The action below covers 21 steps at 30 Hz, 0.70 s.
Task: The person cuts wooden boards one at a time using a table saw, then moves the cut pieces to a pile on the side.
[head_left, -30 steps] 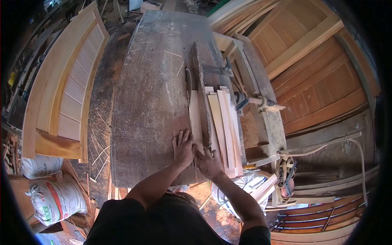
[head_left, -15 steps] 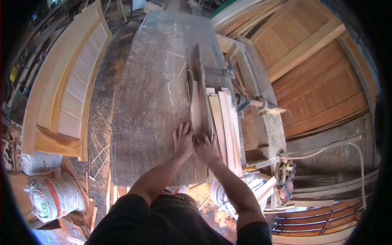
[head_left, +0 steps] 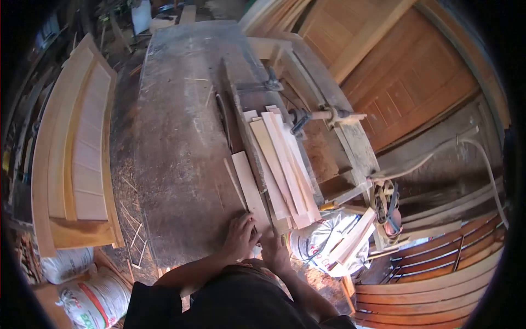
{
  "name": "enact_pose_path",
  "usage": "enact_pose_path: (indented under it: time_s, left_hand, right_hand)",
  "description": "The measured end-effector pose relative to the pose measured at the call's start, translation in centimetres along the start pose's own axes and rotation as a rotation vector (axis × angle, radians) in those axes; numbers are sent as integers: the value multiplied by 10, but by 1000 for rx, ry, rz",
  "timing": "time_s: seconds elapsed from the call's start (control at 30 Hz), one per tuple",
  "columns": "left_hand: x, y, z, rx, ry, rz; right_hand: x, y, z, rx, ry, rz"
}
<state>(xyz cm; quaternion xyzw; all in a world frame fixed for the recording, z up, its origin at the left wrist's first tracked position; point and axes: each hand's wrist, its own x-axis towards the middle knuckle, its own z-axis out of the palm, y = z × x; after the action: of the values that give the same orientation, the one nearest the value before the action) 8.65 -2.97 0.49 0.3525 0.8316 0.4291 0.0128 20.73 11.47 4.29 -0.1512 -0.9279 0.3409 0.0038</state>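
Observation:
A pale wooden board (head_left: 247,178) lies lengthwise on the worn saw table (head_left: 175,159), along the dark fence (head_left: 249,137). Close against its left side is a thin wooden strip (head_left: 234,182). My left hand (head_left: 240,236) is closed over the near ends of the strip and board, fingers curled. At the board's near right corner, my right hand (head_left: 275,252) grips it, with its fingers partly hidden. Beyond the board's far end, a dark curved piece (head_left: 223,118) stands up from the table.
Several pale slats (head_left: 285,164) are stacked right of the fence. Clamps (head_left: 298,120) sit beyond them. A panelled door (head_left: 82,148) stands at left, sacks (head_left: 90,304) below it. More doors (head_left: 400,88) lean at right. Scraps litter the floor.
Both hands have drawn back toward my body, and the board has come back with them. A thin strip now shows apart on its left. The view has shifted and tilted.

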Motion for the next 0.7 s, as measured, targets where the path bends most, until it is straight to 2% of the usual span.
enact_pose_path:
  time_s: [0.07,0.13,0.17,0.23,0.27,0.3,0.37,0.43,0.47,0.53,0.57,0.6,0.63,0.7]
  left_hand:
    - [2,-9,5,-77,89,21]
    - [-1,-25,12,-207,146,1]
    - [-3,-24,7,-170,154,-25]
    - [6,-15,-4,-68,134,56]
    - [9,-11,-9,-15,127,93]
    - [11,-9,-14,135,-1,132]
    - [17,-1,-21,256,-132,231]
    - [19,2,-23,314,-202,282]
    - [16,6,-25,303,-225,228]
    - [5,-2,-43,276,-247,90]
    - [-6,-18,-57,308,-279,109]
    - [-41,-64,-59,73,-202,-74]
    - [-72,-96,-78,17,-124,-205]
    - [-146,-157,-136,326,68,-419]
  right_hand:
    - [-2,6,-7,-337,-98,-174]
    - [-19,-19,-30,-138,-24,25]
    - [-28,-31,-41,-37,10,121]
    - [-41,-24,-61,-30,66,-5]
    - [-40,-25,-73,25,75,19]
    - [-39,-27,-85,80,85,42]
    - [-2,-20,-91,-44,188,-47]
    - [47,-27,-100,33,228,41]
    - [84,-27,-103,-199,321,-166]
    - [88,-30,-115,-83,478,-196]
    - [80,-25,-129,-40,544,-254]
    - [72,-13,-143,2,606,-310]
    - [60,22,-145,22,684,-229]
    - [33,99,-147,129,952,-72]
